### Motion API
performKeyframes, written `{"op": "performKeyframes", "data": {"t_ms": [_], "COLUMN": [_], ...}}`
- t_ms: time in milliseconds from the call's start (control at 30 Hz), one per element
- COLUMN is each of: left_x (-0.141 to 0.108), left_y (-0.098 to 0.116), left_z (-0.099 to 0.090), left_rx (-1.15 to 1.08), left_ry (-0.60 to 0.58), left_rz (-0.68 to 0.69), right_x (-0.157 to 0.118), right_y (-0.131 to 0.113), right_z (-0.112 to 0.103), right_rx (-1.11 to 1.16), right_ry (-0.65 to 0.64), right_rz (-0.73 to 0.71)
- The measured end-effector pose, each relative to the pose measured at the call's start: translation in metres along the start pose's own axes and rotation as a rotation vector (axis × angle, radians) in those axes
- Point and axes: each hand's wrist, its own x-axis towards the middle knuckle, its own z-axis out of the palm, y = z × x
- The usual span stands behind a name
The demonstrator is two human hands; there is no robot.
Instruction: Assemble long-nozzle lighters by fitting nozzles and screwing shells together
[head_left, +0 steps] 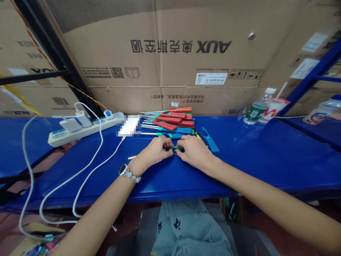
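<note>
Hands, two, nearly meeting over the blue tabletop (266, 153), both closed to a narrow pinch. Left hand (160, 150) and right hand (194, 151) share one small green piece (177, 147), fingertips on either end; its full shape is hidden by the fingers. One watch (123, 170) with silvery links on the left wrist.

Clock readings taken from the green piece:
- Between eight and nine: one shiny metal shaft (132, 157) poking out beyond the left hand. Cannot tell whether it joins the green piece.
- Twelve: one heap of screwdrivers (170, 120), handles mostly pointing right. At least five red, at least two blue; overlap prevents a full count. One small label (174, 104) at its far edge.
- Between two and three, near the right hand: one yellow-and-black handle (201, 138), then one flat blue piece (210, 140).
- Two, well apart: one green-labelled bottle (253, 112), one red-and-white cup (273, 109) with one straw, side by side.
- Ten: one pixelated rectangle (129, 126), one white cable attached.
- Between nine and ten: one power strip (93, 129), three plugs seated.

Behind the heap, one large upright carton (170, 71).
</note>
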Motion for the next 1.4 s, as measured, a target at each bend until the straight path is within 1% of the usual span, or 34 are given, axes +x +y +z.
{"op": "performKeyframes", "data": {"t_ms": [233, 367, 467, 567, 633, 700, 767, 900, 967, 1033, 1067, 1133, 1167, 1200, 1267, 1333, 1400], "left_x": [0.000, 0.001, 0.001, 0.001, 0.001, 0.001, -0.001, -0.005, -0.007, -0.008, -0.009, -0.008, -0.006, -0.003, 0.007, 0.023, 0.044], "left_y": [-0.003, -0.003, -0.004, -0.005, -0.006, -0.006, -0.003, 0.004, 0.008, 0.011, 0.012, 0.016, 0.018, 0.020, 0.027, 0.035, 0.045], "left_z": [0.006, 0.006, 0.005, 0.005, 0.004, 0.001, -0.002, -0.006, -0.007, -0.006, -0.007, -0.007, -0.007, -0.007, -0.005, 0.001, 0.011], "left_rx": [0.030, 0.031, 0.023, 0.010, 0.015, 0.031, 0.069, 0.250, 0.335, 0.375, 0.381, 0.377, 0.369, 0.356, 0.327, 0.313, 0.334], "left_ry": [0.023, 0.026, 0.021, 0.027, 0.026, 0.006, -0.013, -0.037, -0.049, -0.047, -0.039, -0.011, 0.005, 0.020, 0.036, 0.022, -0.010], "left_rz": [-0.027, -0.017, -0.022, -0.013, -0.004, 0.021, 0.076, 0.212, 0.242, 0.243, 0.240, 0.235, 0.240, 0.252, 0.289, 0.341, 0.388], "right_x": [-0.001, 0.000, 0.000, -0.006, -0.011, -0.015, -0.018, -0.022, -0.025, -0.029, -0.032, -0.037, -0.039, -0.042, -0.045, -0.046, -0.045], "right_y": [-0.004, 0.001, 0.012, 0.024, 0.030, 0.032, 0.033, 0.031, 0.033, 0.040, 0.045, 0.061, 0.070, 0.079, 0.094, 0.104, 0.107], "right_z": [-0.003, 0.001, 0.007, 0.011, 0.012, 0.012, 0.011, 0.009, 0.006, 0.002, -0.001, -0.006, -0.008, -0.009, -0.011, -0.011, -0.013], "right_rx": [0.017, 0.048, 0.134, 0.211, 0.236, 0.244, 0.244, 0.271, 0.323, 0.388, 0.406, 0.383, 0.338, 0.284, 0.193, 0.128, 0.094], "right_ry": [-0.044, -0.034, -0.003, 0.049, 0.077, 0.081, 0.066, 0.016, 0.037, 0.116, 0.165, 0.237, 0.250, 0.246, 0.189, 0.113, 0.044], "right_rz": [0.056, 0.040, -0.004, -0.097, -0.133, -0.150, -0.166, -0.181, -0.172, -0.124, -0.077, 0.060, 0.141, 0.218, 0.332, 0.409, 0.463]}}
